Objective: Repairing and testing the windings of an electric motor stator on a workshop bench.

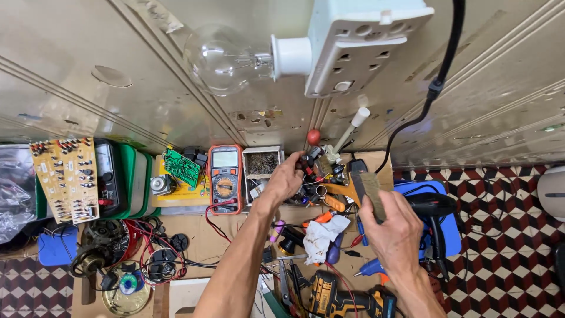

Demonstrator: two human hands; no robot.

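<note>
Right hand point(395, 232): nearest the camera, its grip closed around a flat worn brush point(372, 191) with a grey-brown pad, held upright above the table point(194, 235).
Left hand point(286, 176): reaches into a heap of small parts point(321, 171) at the back of the table, fingers curled down among them; whether they pinch anything I cannot tell.
Around the heap: a white-handled tool point(350, 129) and a red knob point(313, 136) stick up from it, and an orange multimeter point(225, 176) lies just beside the left hand.
Nearer things: a crumpled white rag point(322, 235), a yellow drill point(338, 294), and red and black wires point(153, 241).
Risk, heap: the parts lie loose and tangled, so a tug on one could drag others off or scatter them.
Risk, wires: the forearm crosses above the meter leads and could snag them.
Risk, overhead: a bare glass bulb point(226, 59) hangs from a white socket block point(353, 41), easy to knock.
</note>
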